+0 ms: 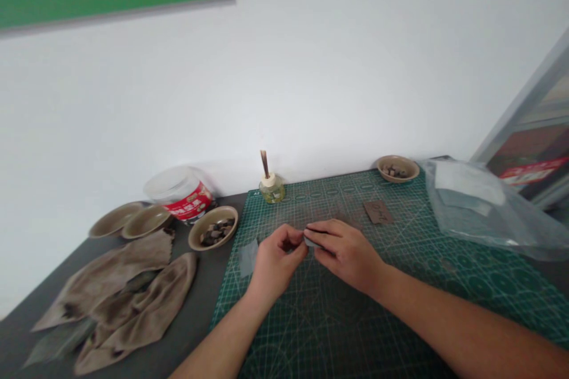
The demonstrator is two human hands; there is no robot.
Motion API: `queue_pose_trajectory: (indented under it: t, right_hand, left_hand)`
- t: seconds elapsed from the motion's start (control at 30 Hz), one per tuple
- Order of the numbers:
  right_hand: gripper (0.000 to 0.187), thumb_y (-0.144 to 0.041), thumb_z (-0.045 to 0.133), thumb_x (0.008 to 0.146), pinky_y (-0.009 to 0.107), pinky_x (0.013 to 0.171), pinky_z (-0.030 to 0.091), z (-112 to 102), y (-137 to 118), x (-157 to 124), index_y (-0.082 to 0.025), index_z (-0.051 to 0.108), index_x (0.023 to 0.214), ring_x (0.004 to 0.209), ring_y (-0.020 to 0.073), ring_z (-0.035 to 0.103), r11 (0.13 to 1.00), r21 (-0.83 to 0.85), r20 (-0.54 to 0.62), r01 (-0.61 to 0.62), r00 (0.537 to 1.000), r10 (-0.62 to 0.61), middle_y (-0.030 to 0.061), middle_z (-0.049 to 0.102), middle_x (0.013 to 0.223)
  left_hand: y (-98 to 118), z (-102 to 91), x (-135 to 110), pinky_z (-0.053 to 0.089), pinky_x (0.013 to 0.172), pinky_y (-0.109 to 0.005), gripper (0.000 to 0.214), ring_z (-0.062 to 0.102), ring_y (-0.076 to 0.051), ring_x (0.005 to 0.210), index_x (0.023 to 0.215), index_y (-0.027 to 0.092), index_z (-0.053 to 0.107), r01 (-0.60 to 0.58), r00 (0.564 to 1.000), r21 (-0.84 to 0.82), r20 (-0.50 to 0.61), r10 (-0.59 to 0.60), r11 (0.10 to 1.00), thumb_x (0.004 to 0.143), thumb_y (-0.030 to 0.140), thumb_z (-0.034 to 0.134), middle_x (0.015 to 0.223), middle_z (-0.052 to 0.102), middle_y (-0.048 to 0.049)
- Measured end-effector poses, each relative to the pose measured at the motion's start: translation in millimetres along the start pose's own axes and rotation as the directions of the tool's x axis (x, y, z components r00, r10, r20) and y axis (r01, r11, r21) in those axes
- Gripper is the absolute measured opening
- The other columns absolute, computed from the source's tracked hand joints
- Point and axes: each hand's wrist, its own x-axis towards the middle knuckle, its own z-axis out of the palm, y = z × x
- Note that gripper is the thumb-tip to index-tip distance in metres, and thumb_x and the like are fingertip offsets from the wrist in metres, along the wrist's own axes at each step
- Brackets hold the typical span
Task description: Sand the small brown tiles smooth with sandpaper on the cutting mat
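My left hand (pixel 276 254) and my right hand (pixel 349 251) meet above the green cutting mat (pixel 391 320). In the right fingers is a small pale grey piece (pixel 310 242), mostly covered by them; its kind cannot be told. The left thumb and index finger are pinched together against its left end, and whatever lies between them is hidden. A thin grey translucent square (pixel 248 259) lies on the mat just left of my left hand. Beyond my right hand is a small brown card (pixel 378 212) with handwriting on it.
Left stand a bowl of dark chips (pixel 216 227), a clear red-labelled jar (pixel 182 192), two tan bowls (pixel 148 221) and a stained brown cloth (pixel 146 320). A reed diffuser (pixel 271 187) is by the wall. Right are another bowl (pixel 398 169) and a clear plastic bag (pixel 493 213).
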Motion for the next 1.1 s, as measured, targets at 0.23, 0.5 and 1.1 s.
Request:
queue_pose_trajectory:
  t: [0.23, 0.5, 1.1]
  right_hand:
    - [0.040, -0.017, 0.059, 0.088, 0.039, 0.097, 0.049, -2, -3, 2, -0.020, 0.060, 0.128, 0.110, 0.0217, 0.059, 0.999, -0.016, 0.065, 0.030, 0.997, -0.029, 0.0095, 0.064, 0.123]
    - [0.042, -0.018, 0.056, 0.089, 0.040, 0.095, 0.050, -4, -9, 2, -0.019, 0.057, 0.131, 0.109, 0.0229, 0.059, 1.000, -0.024, 0.072, 0.002, 0.997, 0.000, 0.0095, 0.065, 0.122]
    - [0.012, -0.017, 0.055, 0.088, 0.025, 0.067, 0.046, -7, -9, 7, -0.020, 0.063, 0.096, 0.073, 0.0152, 0.064, 0.947, 0.147, 0.035, -0.286, 0.958, 0.284, 0.0009, 0.070, 0.082]
  left_hand:
    - [0, 0.0, 0, 0.041, 0.057, -0.020, 0.013, 0.052, -0.011, 0.061, 0.070, 0.017, 0.059, 0.032, 0.999, -0.041, -0.007, -0.032, 0.999, 0.073, 0.024, 0.069, 0.065, 0.058, 0.0027]
    - [6, 1.9, -3, 0.042, 0.058, -0.020, 0.013, 0.051, -0.010, 0.061, 0.071, 0.017, 0.057, -0.011, 1.000, -0.064, -0.020, 0.010, 0.998, 0.075, 0.023, 0.068, 0.067, 0.058, 0.0032]
    - [8, 5.0, -2, 0.051, 0.063, -0.025, 0.025, 0.064, -0.013, 0.065, 0.098, 0.019, 0.055, -0.033, 0.997, -0.319, -0.073, 0.010, 0.947, 0.079, 0.023, 0.070, 0.070, 0.062, 0.0030]
